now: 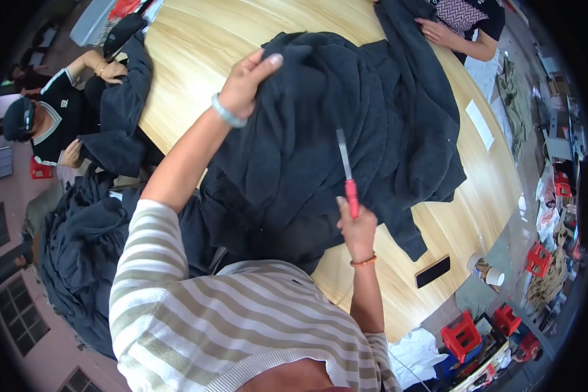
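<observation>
A large heap of dark grey-black fabric (294,130) lies on the wood-grain table in front of me. My left hand (245,85), with a pale bangle on its wrist, grips the far left edge of the dark fabric, thumb up and fingers curled. Low on the right of the heap, my right hand (357,228) is closed round the red handle of a slim tool (345,160). Its long, narrow, flat metal blade points away from me over the cloth. I cannot make out whether the blade touches the fabric.
The round table (189,39) also bears a phone (432,271), a white paper strip (480,124) and paper cups (490,273) near its right edge. More dark cloth (88,242) is piled at my left. Co-workers handle dark garments at far left and far right. Red stools (462,335) stand lower right.
</observation>
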Motion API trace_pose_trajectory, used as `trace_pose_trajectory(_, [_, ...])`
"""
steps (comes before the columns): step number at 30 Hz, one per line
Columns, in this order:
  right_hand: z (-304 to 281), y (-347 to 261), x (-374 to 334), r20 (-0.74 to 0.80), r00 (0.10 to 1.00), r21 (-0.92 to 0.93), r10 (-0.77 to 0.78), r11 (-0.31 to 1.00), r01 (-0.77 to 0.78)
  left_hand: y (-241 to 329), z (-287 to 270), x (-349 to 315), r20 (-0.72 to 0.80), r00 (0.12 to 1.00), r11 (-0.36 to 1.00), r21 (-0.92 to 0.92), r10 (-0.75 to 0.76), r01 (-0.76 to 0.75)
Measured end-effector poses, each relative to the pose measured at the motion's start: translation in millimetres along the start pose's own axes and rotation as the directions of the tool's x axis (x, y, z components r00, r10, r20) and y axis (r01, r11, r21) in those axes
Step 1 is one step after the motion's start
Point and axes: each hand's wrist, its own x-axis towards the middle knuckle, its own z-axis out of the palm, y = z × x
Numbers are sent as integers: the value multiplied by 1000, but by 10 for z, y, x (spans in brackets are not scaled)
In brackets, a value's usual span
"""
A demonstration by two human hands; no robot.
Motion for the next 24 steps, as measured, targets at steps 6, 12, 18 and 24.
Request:
trace_pose_trajectory(6, [-676, -5, -59, -169, 974, 324, 149, 942, -88, -628, 265, -1596, 667, 536, 770, 636, -517, -48])
trace_pose_trajectory(12, [-736, -182, -223, -234, 969, 4, -76, 997, 79, -1516, -96, -2543, 333, 597, 179, 936, -730, -303])
trace_pose_trajectory(18, [-239, -545, 37, -167, 974, -188, -155, 974, 123, -1548, -391, -2752, 221, 780, -287, 843, -586, -454])
trace_pose_trajectory(24, [-511, -114, 586, -112, 959, -26, -262, 965, 260, -1443, -345, -2855, 282, 825, -336, 812, -491, -477])
